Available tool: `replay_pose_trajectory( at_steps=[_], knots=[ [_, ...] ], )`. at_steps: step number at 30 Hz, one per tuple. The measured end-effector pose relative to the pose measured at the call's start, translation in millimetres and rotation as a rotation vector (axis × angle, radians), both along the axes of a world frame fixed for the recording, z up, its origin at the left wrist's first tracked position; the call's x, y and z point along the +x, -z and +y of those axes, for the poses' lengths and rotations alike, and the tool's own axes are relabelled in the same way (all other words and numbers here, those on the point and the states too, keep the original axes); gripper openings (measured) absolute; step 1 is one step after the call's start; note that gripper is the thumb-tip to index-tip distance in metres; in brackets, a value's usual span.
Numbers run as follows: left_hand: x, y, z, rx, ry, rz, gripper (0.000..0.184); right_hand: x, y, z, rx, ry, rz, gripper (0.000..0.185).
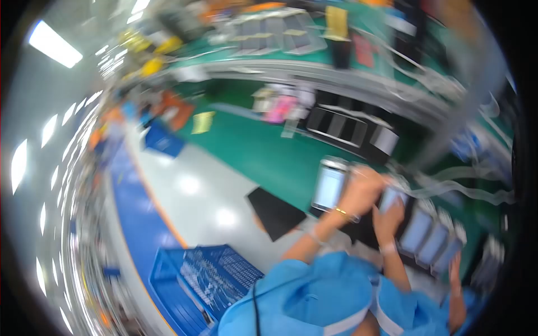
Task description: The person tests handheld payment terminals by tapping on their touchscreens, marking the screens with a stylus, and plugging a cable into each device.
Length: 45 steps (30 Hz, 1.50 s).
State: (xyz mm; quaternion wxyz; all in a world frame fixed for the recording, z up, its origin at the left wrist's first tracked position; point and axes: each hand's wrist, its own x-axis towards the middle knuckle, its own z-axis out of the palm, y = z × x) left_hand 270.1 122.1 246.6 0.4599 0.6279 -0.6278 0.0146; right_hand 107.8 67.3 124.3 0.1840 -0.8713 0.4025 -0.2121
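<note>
Motion blur softens the view. My left hand [365, 189], with a gold band at its wrist, is closed beside a white-framed device with a lit screen [329, 186]; what its fingers hold, if anything, is hidden. Just right of it, my right hand [388, 219] is closed on a small pale-screened device [394, 196]. Several similar devices [416, 228] stand in a row to the right. A black mat [276, 213] lies left of the hands.
Another hand [455, 267], seemingly a co-worker's, is at the lower right. A blue crate [174, 291] stands at the lower left. Above the green bench [252, 143] runs a shelf [269, 68] with devices and cables. A black tray [350, 131] and yellow notes [203, 122] lie beneath.
</note>
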Motion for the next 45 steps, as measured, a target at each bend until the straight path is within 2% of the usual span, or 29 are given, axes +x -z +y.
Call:
replay_pose_trajectory(
  at_steps=[1, 2, 5, 10, 14, 17, 24, 26, 28, 29, 31, 33, 34, 36, 37, 38, 40, 42, 43, 45],
  knots=[
    [-3, -1, 1, -0.171, 0.051, 0.175, 0.021, 11, 25, 9, -0.037, -0.051, -0.058, 0.087],
    [-7, -12, 4, -0.176, -0.011, 0.153, 0.021, 19, 30, 15, 0.025, -0.080, -0.089, 0.087],
    [-10, -15, 16, -0.109, 0.017, 0.164, 0.023, 39, 45, 24, 0.168, -0.064, -0.114, 0.086],
    [-13, -18, 33, -0.080, 0.034, 0.230, 0.029, 47, 54, 26, 0.220, -0.050, -0.158, 0.084],
    [-11, -14, 38, -0.059, 0.011, 0.238, 0.027, 47, 58, 31, 0.224, -0.039, -0.183, 0.083],
    [-13, -17, 39, -0.135, -0.041, 0.223, 0.026, 47, 62, 39, 0.246, -0.030, -0.211, 0.082],
    [-14, -35, 30, -0.129, 0.015, 0.233, 0.026, 48, 66, 46, 0.348, -0.041, -0.291, 0.081],
    [-11, -38, 26, -0.143, 0.041, 0.194, 0.026, 42, 54, 40, 0.524, -0.088, -0.346, 0.081],
    [-7, -42, 21, -0.169, 0.007, 0.183, 0.027, 13, 19, 33, 0.895, -0.108, -0.350, 0.083],
    [-5, -44, 16, -0.194, -0.030, 0.175, 0.029, -6, -7, 29, 1.266, -0.131, -0.353, 0.084],
    [-5, -49, 5, -0.265, -0.121, 0.150, 0.029, -49, -47, 22, 1.410, -0.151, -0.343, 0.093],
    [-5, -56, -6, -0.221, -0.138, 0.161, 0.023, -100, -36, 7, 1.368, -0.352, -0.543, 0.101],
    [-12, -70, -10, -0.287, -0.200, 0.093, 0.022, -120, -49, 8, 1.385, -0.364, -0.609, 0.106],
    [-31, -65, -25, -0.107, -0.155, 0.432, 0.013, -147, -102, -5, 1.395, -0.326, -0.684, 0.113],
    [-39, -70, -30, 0.013, -0.160, 0.372, 0.009, -154, -134, -10, 1.411, -0.286, -0.684, 0.116],
    [-52, -77, -37, 0.118, -0.091, 0.453, 0.009, -158, -143, -14, 1.320, -0.243, -0.771, 0.114],
    [-80, -85, -51, 0.107, 0.164, 0.476, 0.008, -170, -160, -22, 1.117, -0.157, -0.920, 0.110],
    [-109, -85, -63, 0.168, 0.397, 0.444, 0.007, -181, -157, -37, 0.848, -0.036, -0.846, 0.103],
    [-124, -89, -66, 0.215, 0.448, 0.419, 0.007, -183, -166, -41, 0.727, 0.066, -0.726, 0.102],
    [-151, -92, -73, 0.284, 0.525, 0.390, 0.007, -190, -187, -41, 0.626, 0.158, -0.697, 0.100]
  ],
)
